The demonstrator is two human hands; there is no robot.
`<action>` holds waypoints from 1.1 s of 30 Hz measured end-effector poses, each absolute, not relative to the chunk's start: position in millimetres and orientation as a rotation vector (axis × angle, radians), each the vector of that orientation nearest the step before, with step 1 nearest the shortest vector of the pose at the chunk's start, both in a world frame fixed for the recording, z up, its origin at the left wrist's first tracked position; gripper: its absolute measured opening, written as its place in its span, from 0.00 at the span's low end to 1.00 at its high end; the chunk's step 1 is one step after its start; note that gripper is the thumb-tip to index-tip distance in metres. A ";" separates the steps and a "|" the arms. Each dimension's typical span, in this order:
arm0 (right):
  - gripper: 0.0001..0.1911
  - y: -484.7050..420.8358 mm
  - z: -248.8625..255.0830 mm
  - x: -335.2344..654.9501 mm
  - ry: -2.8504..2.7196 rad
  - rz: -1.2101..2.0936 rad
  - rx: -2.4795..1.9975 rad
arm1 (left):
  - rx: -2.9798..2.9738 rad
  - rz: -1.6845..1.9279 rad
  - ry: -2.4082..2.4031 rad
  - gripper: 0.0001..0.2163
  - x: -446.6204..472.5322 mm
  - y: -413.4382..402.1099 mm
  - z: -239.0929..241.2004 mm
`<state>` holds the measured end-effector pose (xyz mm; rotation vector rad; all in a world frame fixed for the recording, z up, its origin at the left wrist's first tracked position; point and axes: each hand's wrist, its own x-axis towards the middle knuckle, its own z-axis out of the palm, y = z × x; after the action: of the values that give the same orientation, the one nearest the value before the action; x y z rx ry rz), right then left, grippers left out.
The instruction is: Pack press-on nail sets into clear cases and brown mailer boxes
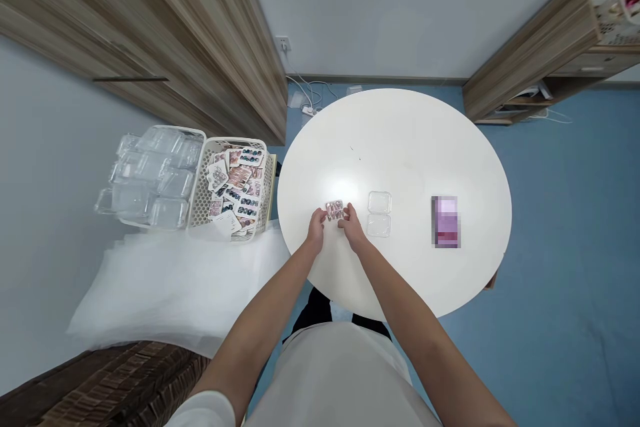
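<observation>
1. Head view, task object. A card of press-on nails, pink and glossy, is at the near left part of the white oval desk, directly between the person's two hands. Whether it rests on the surface or is raised slightly above it cannot be told.

2. Head view, grip. The left hand pinches the card's left end between thumb and fingertips. The right hand closes on the opposite end, its thumb at the near right corner and its index finger by the right edge.

3. Head view, principal relation. The card lies inward of both grips: to the right of the left hand's fingertips and to the left of the right hand's. Neither hand is nearer, since each touches one end. The open clear plastic case lies just beyond the right hand, on its right, and that hand is clearly the closer of the two.

4. Head view, orientation. The card's long axis runs left to right, across the person's front, with its short ends toward the hands. The nails appear in rows along this axis; which way their tips point is too small to tell. The case's long axis runs away from the person, roughly perpendicular to the card's.
</observation>
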<state>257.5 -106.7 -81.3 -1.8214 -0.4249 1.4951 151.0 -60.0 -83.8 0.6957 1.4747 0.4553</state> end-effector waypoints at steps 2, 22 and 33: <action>0.43 -105.4 -79.4 259.6 -0.423 1.524 -1.803 | 0.662 0.463 1.483 0.14 149.6 -59.2 -85.3; 0.43 -108.9 -76.8 262.3 -0.393 1.546 -1.750 | 0.665 0.480 1.478 0.20 145.6 -56.7 -94.7; 0.33 -123.3 -77.0 271.2 -0.493 1.447 -1.814 | 0.823 0.499 1.497 0.12 141.7 -45.3 -105.3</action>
<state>271.2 -123.3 -77.0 -1.8143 -0.4928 1.4466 141.7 -45.3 -105.3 0.8235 1.4973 0.4988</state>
